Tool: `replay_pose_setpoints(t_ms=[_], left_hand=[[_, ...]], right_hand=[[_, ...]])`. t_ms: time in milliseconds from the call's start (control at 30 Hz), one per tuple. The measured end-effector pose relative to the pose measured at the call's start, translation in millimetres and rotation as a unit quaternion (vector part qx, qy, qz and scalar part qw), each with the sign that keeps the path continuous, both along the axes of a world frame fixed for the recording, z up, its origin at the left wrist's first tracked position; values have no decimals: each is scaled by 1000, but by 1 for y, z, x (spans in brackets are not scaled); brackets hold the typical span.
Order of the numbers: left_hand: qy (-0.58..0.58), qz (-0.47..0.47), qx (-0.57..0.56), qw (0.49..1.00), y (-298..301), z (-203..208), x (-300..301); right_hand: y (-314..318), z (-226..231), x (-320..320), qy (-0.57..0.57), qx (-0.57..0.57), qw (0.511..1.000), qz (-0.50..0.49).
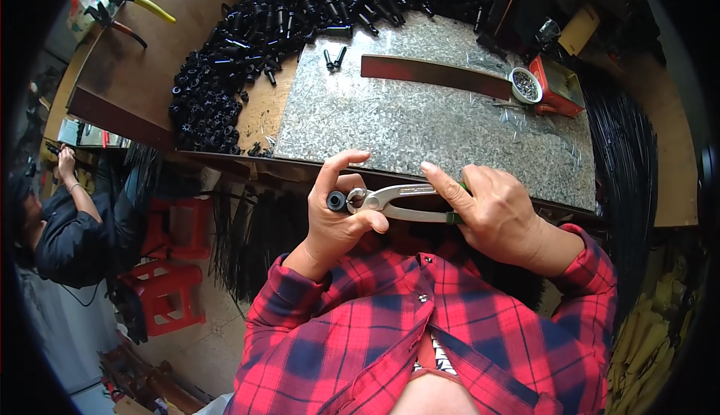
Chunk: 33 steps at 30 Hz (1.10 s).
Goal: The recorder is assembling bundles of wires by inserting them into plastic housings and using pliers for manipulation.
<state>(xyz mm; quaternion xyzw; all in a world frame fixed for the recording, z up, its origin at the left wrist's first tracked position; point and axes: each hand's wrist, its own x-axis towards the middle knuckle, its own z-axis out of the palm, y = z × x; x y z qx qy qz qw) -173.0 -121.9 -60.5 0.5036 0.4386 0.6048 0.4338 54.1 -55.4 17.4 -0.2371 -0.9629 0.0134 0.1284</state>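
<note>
My left hand (324, 227) is wrapped round a small black cylindrical part (337, 201) with a round hollow end, its index finger raised and bent. My right hand (499, 209) grips a pair of end-cutting pincers (373, 202) by their green-covered handles, index finger stretched along the upper one. The rounded metal jaws sit right beside the black part, between my left fingers. Whether they bite on anything is too small to tell. Both hands are in front of my chest, just short of the speckled stone slab (352, 126).
Black tubular parts (322, 2) and small black caps (206, 111) are heaped at the back and left. A dark strip (435, 76), a white cup (525, 86) of tiny metal pieces and a red box (559, 88) lie right. Long black strands (622, 145) hang there. Another person (71, 227) works left, near red stools (161, 299).
</note>
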Motion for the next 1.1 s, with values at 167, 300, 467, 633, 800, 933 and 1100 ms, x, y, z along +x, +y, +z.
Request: replay_pose_setpoints(t_ms=[167,300,467,633,800,933,1100], left_hand=[[-14,11,2,1000,-1,4,-2],[-22,-2,10,1000,0,-1,-5],[14,-33,30,999,1,0,-3],[28,-57,37,997,0,2,1],[43,-21,17,999,-2,0,3],[14,-31,38,999,1,1,3],[-101,100,56,988,8,13,-17]], right_hand=[[3,15,-1,20,15,999,20],[1,14,8,-1,20,999,30],[-6,20,12,-18,-2,999,34],[-9,23,13,-36,-15,999,29],[-10,12,8,-49,-3,999,22],[-7,13,8,-33,-82,996,18],[7,9,33,-14,-112,992,-48]])
